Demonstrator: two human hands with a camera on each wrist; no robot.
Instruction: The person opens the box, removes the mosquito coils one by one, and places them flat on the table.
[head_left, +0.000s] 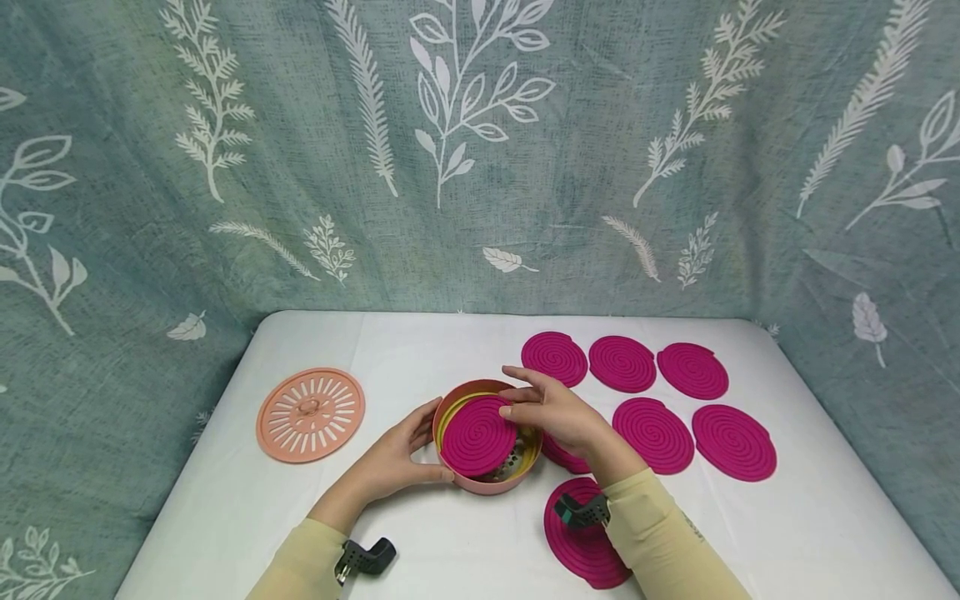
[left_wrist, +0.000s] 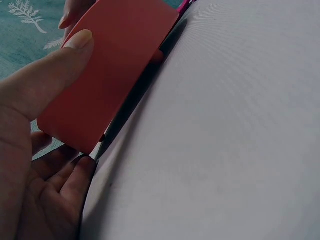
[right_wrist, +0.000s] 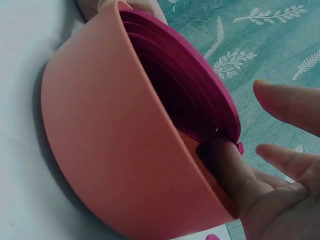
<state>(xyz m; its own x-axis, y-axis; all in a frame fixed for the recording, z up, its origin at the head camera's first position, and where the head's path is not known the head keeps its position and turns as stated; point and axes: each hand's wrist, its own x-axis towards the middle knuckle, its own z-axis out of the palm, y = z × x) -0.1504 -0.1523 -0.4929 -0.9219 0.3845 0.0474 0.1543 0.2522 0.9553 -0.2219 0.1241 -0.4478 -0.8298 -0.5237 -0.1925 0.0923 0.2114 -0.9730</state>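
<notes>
A round coral container (head_left: 487, 485) with a yellow inner ring and a perforated metal piece inside stands on the white table. My left hand (head_left: 393, 454) grips its left side, thumb along the wall in the left wrist view and fingers round the back. A magenta mosquito coil (head_left: 477, 435), a flat spiral, lies tilted across the container's opening. At its right edge, my right hand (head_left: 551, 412) holds it, with the thumb (right_wrist: 225, 162) under the coil in the right wrist view and other fingers spread outward. The exact finger contact is partly hidden.
A slotted coral lid (head_left: 311, 415) lies left of the container. Several more magenta coils (head_left: 654, 435) lie flat on the right side of the table; one coil (head_left: 581, 533) is partly under the right forearm. A patterned green cloth (head_left: 480, 250) hangs behind the table (head_left: 442, 550).
</notes>
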